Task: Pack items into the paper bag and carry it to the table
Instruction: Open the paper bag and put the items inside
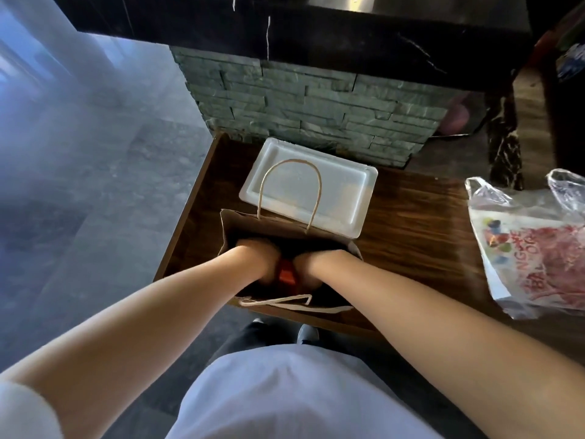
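Observation:
A brown paper bag (pixel 253 224) stands open on a dark wooden table (pixel 411 229), its far handle upright and its near handle folded down. Both my hands are deep inside it. My left hand (pixel 258 256) and my right hand (pixel 311 264) sit either side of a red-orange item (pixel 286 275) at the bag's bottom. The fingers are hidden in the dark interior, so whether they hold the item cannot be told. A white foam food container (pixel 335 188), closed, lies flat just behind the bag.
A clear plastic bag with red print (pixel 535 245) lies on the table at the right. Behind the table rises a stone-clad counter base (pixel 300 103) under a black marble top. Grey floor (pixel 79 185) spreads to the left.

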